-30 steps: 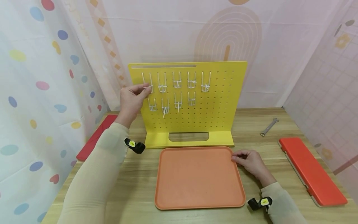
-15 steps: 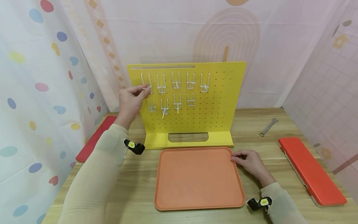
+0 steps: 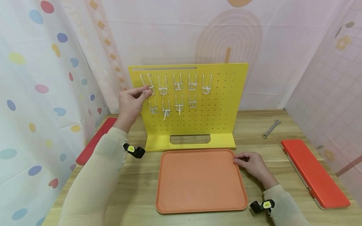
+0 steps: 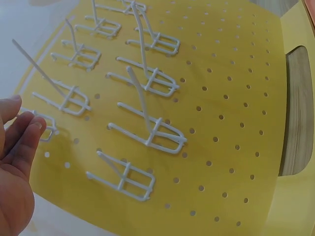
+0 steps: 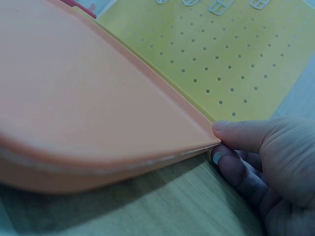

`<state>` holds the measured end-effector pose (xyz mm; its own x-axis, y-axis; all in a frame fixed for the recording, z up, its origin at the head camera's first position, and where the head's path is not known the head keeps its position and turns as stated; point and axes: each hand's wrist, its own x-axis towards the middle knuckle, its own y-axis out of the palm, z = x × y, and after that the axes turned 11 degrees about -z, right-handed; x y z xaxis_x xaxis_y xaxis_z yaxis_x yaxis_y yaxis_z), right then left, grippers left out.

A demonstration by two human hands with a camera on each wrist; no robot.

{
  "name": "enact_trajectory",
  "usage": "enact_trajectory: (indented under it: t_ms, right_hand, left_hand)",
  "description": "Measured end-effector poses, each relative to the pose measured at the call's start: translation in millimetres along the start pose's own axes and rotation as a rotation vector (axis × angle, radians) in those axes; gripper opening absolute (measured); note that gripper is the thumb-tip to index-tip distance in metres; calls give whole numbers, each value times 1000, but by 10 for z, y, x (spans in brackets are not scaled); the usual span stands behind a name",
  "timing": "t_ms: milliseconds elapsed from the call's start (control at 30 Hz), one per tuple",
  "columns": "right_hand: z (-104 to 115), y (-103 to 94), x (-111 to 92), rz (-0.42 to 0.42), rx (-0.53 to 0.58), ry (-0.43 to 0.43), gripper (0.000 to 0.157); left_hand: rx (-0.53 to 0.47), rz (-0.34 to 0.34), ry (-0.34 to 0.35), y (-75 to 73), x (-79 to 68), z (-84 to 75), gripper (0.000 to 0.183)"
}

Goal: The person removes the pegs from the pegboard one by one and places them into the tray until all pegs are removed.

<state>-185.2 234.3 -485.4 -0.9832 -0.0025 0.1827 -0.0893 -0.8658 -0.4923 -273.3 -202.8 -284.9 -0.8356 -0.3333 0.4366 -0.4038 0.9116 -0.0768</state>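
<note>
A yellow pegboard (image 3: 209, 116) stands upright on the table, with white wire hooks in two rows on its left and middle part. At the upper left my left hand (image 3: 130, 102) pinches the end hook of the top row between thumb and fingers. That hook (image 4: 52, 129) is partly covered by the fingers in the left wrist view, and its prongs lean left in the head view. My right hand (image 3: 253, 164) pinches the right edge of an orange tray (image 3: 200, 182) lying before the board. In the right wrist view the thumb is on top of the rim, fingers below.
A grey wrench (image 3: 271, 129) lies right of the board. A red case (image 3: 315, 174) is at the right, and another flat red case (image 3: 97, 139) at the left, partly behind the left arm. Patterned curtains (image 3: 175, 34) enclose the table.
The pinched hook has tilted, its upper ends shifting left relative to the board, and my left hand has moved slightly left. The right hand stays at the tray's edge.
</note>
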Motion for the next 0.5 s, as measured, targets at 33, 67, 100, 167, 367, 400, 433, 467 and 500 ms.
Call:
enact_trajectory:
  t_ms: [33,67,100,167,367,400,433,467,500]
  right_hand:
    - [0,2,1,-1,0,0,17]
    - [0,3,1,-3,-1,1,17]
    - [-1,4,2,-5,-2,0,17]
    - [-1,6,1,-6,-6,-2,17]
    - [6,2,0,-8,-11,-5,18]
    - [7,2,0,-8,-11,-5,17]
    - [7,2,0,-9,-10,-5,17]
    - [6,2,0,-7,-10,-4,17]
    - [4,3,-1,-7,-10,-3,17]
  left_hand:
    - [2,4,9,-11,-7,-13,30]
    - [6,9,22,-23,-16,-24,30]
    - [5,15,34,-35,-28,-39,30]
    - [7,27,56,-65,-68,-75,30]
    - [34,50,152,-153,-243,-161,31]
    - [40,59,174,-168,-281,-174,30]
    - [44,69,193,-182,-319,-182,29]
    - [50,79,207,-197,-360,-194,28]
    - [55,87,229,-210,-399,-200,27]
